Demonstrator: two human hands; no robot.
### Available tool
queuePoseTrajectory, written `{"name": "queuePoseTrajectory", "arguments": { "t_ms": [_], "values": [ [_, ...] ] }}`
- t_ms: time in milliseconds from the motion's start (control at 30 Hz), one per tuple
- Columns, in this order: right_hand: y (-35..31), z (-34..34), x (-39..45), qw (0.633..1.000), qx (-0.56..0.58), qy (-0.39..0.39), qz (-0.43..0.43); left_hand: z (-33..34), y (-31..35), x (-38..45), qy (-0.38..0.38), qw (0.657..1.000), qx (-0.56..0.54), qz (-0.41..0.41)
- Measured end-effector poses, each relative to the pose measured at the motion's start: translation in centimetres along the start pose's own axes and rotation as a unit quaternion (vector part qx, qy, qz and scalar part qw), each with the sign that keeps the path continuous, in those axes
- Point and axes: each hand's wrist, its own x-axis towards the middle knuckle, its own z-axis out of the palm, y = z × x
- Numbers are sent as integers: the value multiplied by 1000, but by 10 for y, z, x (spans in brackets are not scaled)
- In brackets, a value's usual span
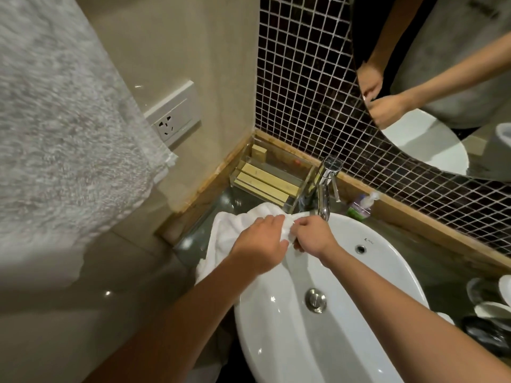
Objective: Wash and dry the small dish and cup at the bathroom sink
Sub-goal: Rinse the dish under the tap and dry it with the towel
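Left hand (260, 243) and right hand (312, 234) both pinch crumpled white cloth towel (229, 230) over white oval basin (387, 261). Drying stage, likely; wrapped item hidden.

I see the dark table (414, 244) carrying the white sink (276, 341), clear organizer (273, 178), soap bottle (359, 207) and dishes (492, 308).

Beige wall (177, 37) at left, white socket plate (174, 114) on it. Dark mosaic tile (304, 78) on back wall, wooden trim (414, 214) along its base. Round-edged mirror (442, 78) upper right. Grey towel (55, 120) hanging at left. Glossy dark counter (431, 252). Warm, dim light.
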Motion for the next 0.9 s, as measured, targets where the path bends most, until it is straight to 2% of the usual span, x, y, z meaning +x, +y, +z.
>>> {"name": "queuePoseTrajectory", "arguments": {
  "t_ms": [67,233,400,500,633,767,833,900],
  "values": [
    [2,-3,-2,1000,-3,-2,1,5,1,-4,14,999,11,49],
    [5,-12,-1,1000,3,-28,-2,13,-9,1,20,994,64,87],
    [6,-13,-2,998,16,-51,-20,17,-15,4,56,969,160,182],
    [5,-13,-3,998,11,-53,-24,15,-16,6,54,957,206,196],
    [0,-14,-3,999,25,-29,-25,9,-9,6,85,966,185,160],
    [-1,-15,-2,999,39,-12,-17,18,-2,-9,160,956,144,200],
    [2,-17,-4,999,22,-25,-11,22,-4,-13,156,949,147,233],
    [5,-20,-4,999,-1,-50,-7,22,-10,-12,117,941,159,277]
  ]
}}
